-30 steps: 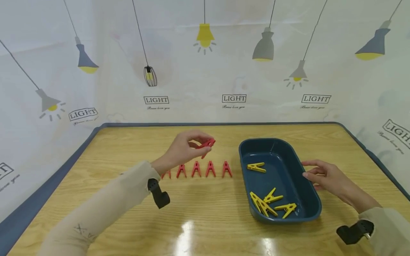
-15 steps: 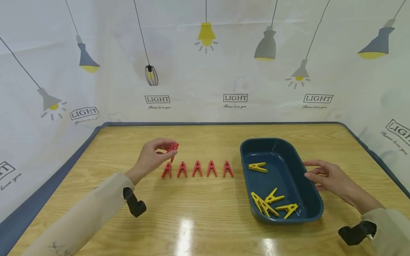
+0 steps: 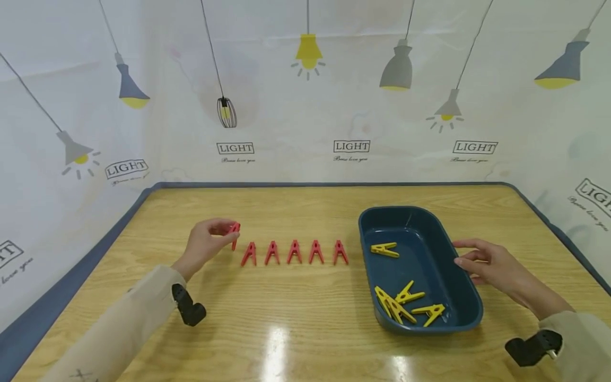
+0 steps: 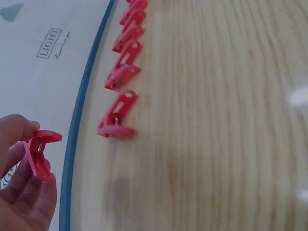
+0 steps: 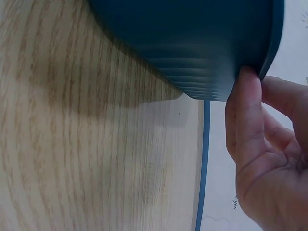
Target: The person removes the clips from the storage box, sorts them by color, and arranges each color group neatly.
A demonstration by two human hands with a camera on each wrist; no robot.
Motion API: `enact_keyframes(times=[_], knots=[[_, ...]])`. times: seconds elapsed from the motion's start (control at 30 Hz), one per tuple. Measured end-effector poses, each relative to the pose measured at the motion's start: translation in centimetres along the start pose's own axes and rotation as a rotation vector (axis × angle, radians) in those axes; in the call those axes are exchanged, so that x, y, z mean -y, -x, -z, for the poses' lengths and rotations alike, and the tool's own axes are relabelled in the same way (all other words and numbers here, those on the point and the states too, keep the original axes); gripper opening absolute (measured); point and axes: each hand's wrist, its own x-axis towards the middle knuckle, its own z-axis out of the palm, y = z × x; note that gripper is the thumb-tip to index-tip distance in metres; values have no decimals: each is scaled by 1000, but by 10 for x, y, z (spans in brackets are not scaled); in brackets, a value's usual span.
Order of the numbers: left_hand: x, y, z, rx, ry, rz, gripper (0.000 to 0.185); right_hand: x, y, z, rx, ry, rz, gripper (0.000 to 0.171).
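A red clothespin [image 3: 234,234] is pinched in the left hand [image 3: 204,245] just above the wooden table [image 3: 305,329], right beside the left end of a row of five red clothespins [image 3: 294,252], while the blue tray [image 3: 470,307] holding yellow clothespins [image 3: 406,302] is touched at its rim by the right hand's [image 3: 496,268] relaxed fingers.

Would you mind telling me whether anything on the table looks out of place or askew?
Nothing stands out. Five red pegs stand in an even row; the left hand pinches a sixth red peg just beyond its left end. The yellow pegs lie loose inside the blue tray, whose rim the right hand touches.
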Motion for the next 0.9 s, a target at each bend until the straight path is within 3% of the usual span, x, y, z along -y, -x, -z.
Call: enact_keyframes(times=[0.37, 0.53, 0.9], knots=[[27, 3, 0, 39, -25, 99, 35, 1, 1, 0, -3, 1, -2, 55], [36, 1, -6, 30, -44, 93, 33, 1, 1, 0, -10, 14, 10, 54], [36, 1, -10, 20, -86, 116, 28, -2, 1, 0, -19, 11, 15, 53]])
